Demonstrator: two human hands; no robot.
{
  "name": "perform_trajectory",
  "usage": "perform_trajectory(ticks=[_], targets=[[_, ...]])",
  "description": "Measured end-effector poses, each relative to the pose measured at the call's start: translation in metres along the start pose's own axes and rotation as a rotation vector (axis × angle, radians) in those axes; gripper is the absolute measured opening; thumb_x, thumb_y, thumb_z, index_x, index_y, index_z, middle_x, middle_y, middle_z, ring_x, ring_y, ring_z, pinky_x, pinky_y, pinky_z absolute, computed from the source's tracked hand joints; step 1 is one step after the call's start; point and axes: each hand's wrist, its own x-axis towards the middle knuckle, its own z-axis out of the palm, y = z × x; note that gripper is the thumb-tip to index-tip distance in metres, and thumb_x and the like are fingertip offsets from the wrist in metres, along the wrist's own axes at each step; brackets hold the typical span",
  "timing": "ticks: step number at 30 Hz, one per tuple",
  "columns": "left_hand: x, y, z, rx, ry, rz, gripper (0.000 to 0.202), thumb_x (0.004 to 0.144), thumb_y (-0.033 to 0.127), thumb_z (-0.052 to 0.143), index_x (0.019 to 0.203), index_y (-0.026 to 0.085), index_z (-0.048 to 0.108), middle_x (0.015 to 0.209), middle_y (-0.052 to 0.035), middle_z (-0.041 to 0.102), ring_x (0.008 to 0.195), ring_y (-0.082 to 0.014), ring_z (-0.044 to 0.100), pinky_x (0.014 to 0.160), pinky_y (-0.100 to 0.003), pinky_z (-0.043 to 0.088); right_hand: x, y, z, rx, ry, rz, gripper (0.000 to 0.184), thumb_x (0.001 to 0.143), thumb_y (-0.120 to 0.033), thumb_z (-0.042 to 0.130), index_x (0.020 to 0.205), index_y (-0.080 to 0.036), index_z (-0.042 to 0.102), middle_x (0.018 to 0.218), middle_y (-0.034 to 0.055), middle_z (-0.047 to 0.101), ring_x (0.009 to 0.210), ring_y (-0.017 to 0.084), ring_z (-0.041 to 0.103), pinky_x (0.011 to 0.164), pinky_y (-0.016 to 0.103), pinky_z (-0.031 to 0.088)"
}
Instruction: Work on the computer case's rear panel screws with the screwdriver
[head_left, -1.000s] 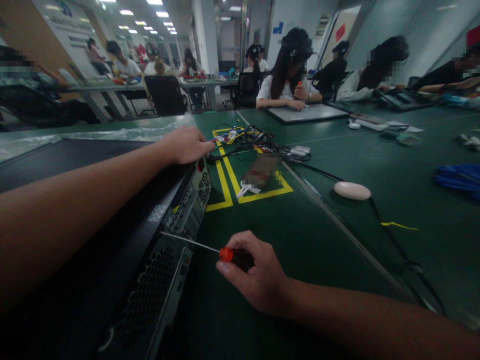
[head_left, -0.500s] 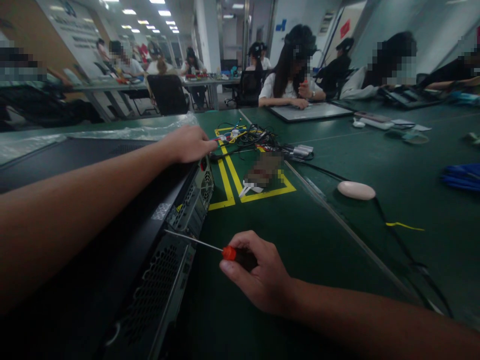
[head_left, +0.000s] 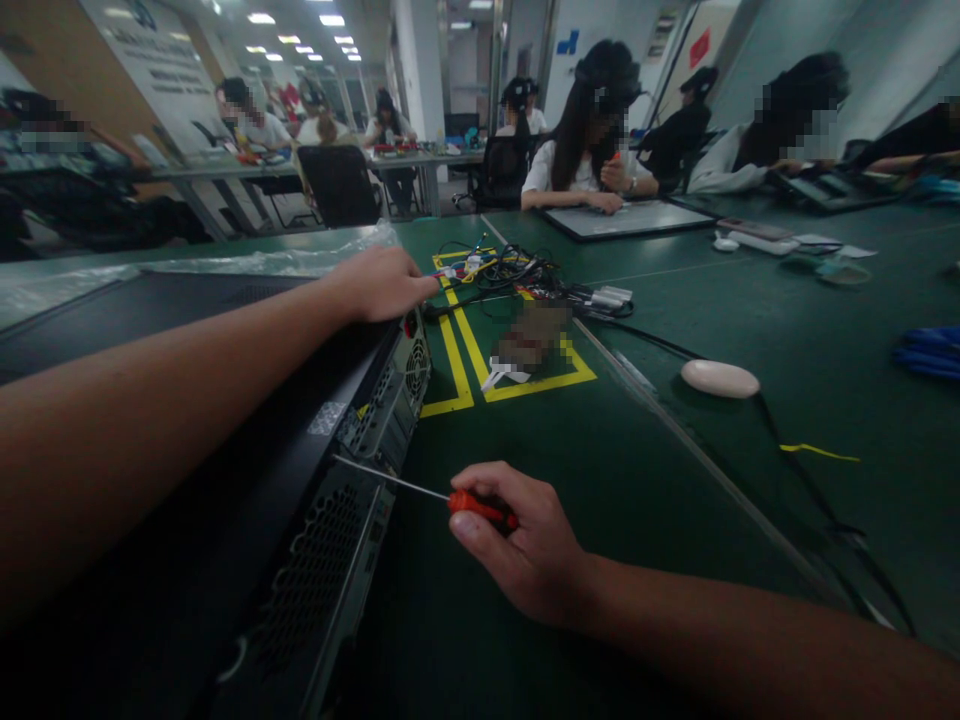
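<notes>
A black desktop computer case [head_left: 247,430] lies on the left of the green table, its metal rear panel with vents and ports facing right. Across its top reaches my left arm, and my left hand [head_left: 386,285] is bent over the far rear corner, fingers partly hidden. My right hand [head_left: 525,540], to the right of the case, is wrapped round the red and black handle of a screwdriver [head_left: 420,488]. The thin shaft points left, and its tip meets the rear edge of the case just above the honeycomb vent. Any screw at the tip is too small to make out.
A tangle of black cables [head_left: 517,268] lies beyond the case near yellow tape markings [head_left: 536,388]. A blurred brown item [head_left: 532,335] sits inside the tape. To the right are a pale oval object [head_left: 720,379] on a black cord and a blue bundle [head_left: 930,352]. People work opposite.
The screwdriver handle has turned in my right hand, with more red and black showing. My left hand stays on the case. The whole view has shifted slightly.
</notes>
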Motion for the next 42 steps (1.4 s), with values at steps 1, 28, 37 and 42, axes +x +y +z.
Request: perform_trajectory(ticks=[1,28,37,42], targets=[[0.0000,0.0000,-0.0001,0.000,0.003,0.001,0.056,0.090,0.055,0.039,0.086,0.019,0.081,0.082,-0.0153,0.070,0.078,-0.0270,0.059,0.073,-0.039,0.041,-0.0008,0.0004,0.0005,0.010,0.010,0.012,0.017,0.095,-0.025,0.070,0.109,-0.022,0.061,0.083,-0.0017,0.066,0.068,0.014,0.060,0.062,0.026,0.048],[-0.0017,0.0022,-0.0026,-0.017,-0.003,0.023,0.053,0.089,0.055,0.042,0.081,0.019,0.079,0.074,-0.0132,0.066,0.081,-0.0288,0.059,0.077,-0.041,0.043,-0.0011,0.0014,0.0026,0.009,0.011,0.052,0.019,0.093,-0.022,0.074,0.100,-0.024,0.056,0.080,-0.0044,0.060,0.063,0.012,0.055,0.060,0.025,0.044],[0.0011,0.0011,-0.0010,-0.019,0.020,-0.018,0.050,0.089,0.055,0.046,0.079,0.017,0.079,0.079,-0.0134,0.066,0.073,-0.0239,0.056,0.069,-0.036,0.039,-0.0010,0.0030,0.0020,0.003,0.012,0.028,0.019,0.094,-0.021,0.074,0.101,-0.024,0.057,0.083,-0.0042,0.060,0.066,0.012,0.057,0.061,0.025,0.044],[0.0024,0.0010,-0.0006,0.003,0.017,0.003,0.051,0.090,0.053,0.044,0.077,0.018,0.078,0.076,-0.0129,0.065,0.072,-0.0229,0.054,0.069,-0.035,0.037,-0.0014,0.0021,0.0018,0.003,0.000,0.033,0.018,0.094,-0.022,0.074,0.102,-0.024,0.057,0.083,-0.0039,0.061,0.067,0.012,0.058,0.062,0.025,0.045]])
